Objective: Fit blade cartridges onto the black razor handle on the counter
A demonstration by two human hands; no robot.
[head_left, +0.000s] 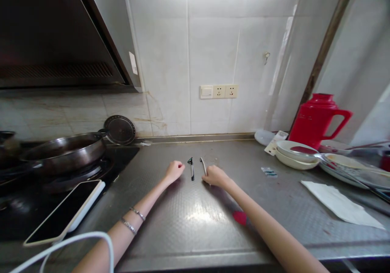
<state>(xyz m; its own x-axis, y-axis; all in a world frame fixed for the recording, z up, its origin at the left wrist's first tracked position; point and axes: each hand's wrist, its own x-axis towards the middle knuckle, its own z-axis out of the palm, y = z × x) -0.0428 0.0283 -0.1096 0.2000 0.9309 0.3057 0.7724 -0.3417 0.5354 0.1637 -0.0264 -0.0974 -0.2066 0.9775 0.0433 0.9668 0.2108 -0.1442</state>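
Note:
My left hand (175, 171) rests on the metal counter in a loose fist, with nothing seen in it. Just right of it, apart from both hands, lies a small black-and-silver tool (192, 170) with a forked black head that resembles a peeler or razor. My right hand (215, 176) is closed around the near end of a slim whitish toothbrush-like stick (203, 165). Its dark-tipped far end points away from me toward the wall; the fingers hide the rest.
Left, a steel pan (67, 153) stands on the stove, and a phone (65, 214) lies near a white cable (88, 235). Toward the right are a small clear packet (269, 172), stacked bowls (294, 163), a white napkin (338, 204) and a red thermos (313, 120).

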